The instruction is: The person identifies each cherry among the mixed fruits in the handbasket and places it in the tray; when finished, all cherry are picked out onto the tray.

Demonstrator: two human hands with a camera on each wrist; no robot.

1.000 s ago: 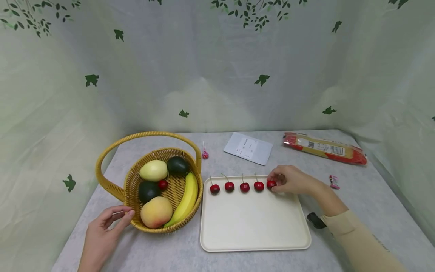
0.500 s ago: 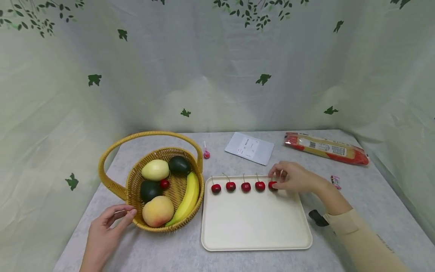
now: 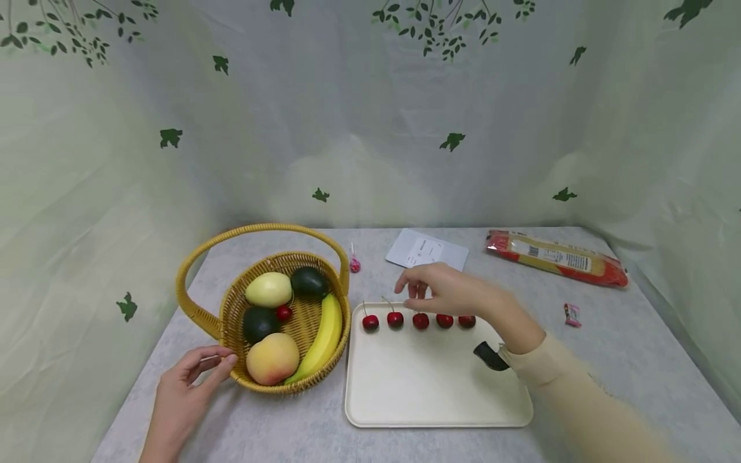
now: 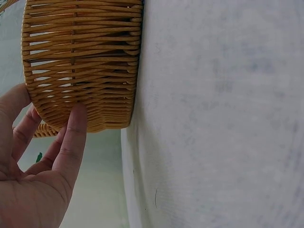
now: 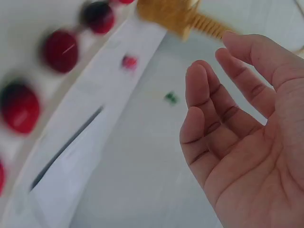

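Observation:
My left hand [image 3: 188, 392] holds the yellow wicker basket [image 3: 341, 334] at its front left rim. Seen from the left wrist, the thumb presses the woven wall [image 4: 95, 61] while a finger reaches the rim. In the basket lie a peach [image 3: 272, 359], a banana [image 3: 322, 337], a pale yellow-green oval fruit [image 3: 268, 290], two dark green oval fruits and a cherry [image 3: 283, 313]. My right hand [image 3: 451, 289], fingers loosely bent, hovers over the back of the cream tray [image 3: 428, 386]. Nothing is in it. Several cherries [image 3: 370, 322] form a row along the tray's back edge.
Behind the tray lie a lollipop [image 3: 355, 264] and a grey-white packet with a label [image 3: 428, 247]. A long red and yellow food packet [image 3: 556, 257] is at the back right. A small pink wrapped candy [image 3: 572, 315] lies right of the tray.
My right hand has let go of the rightmost cherry in the row and moved left, above the middle cherries. My left hand has stayed at the basket rim.

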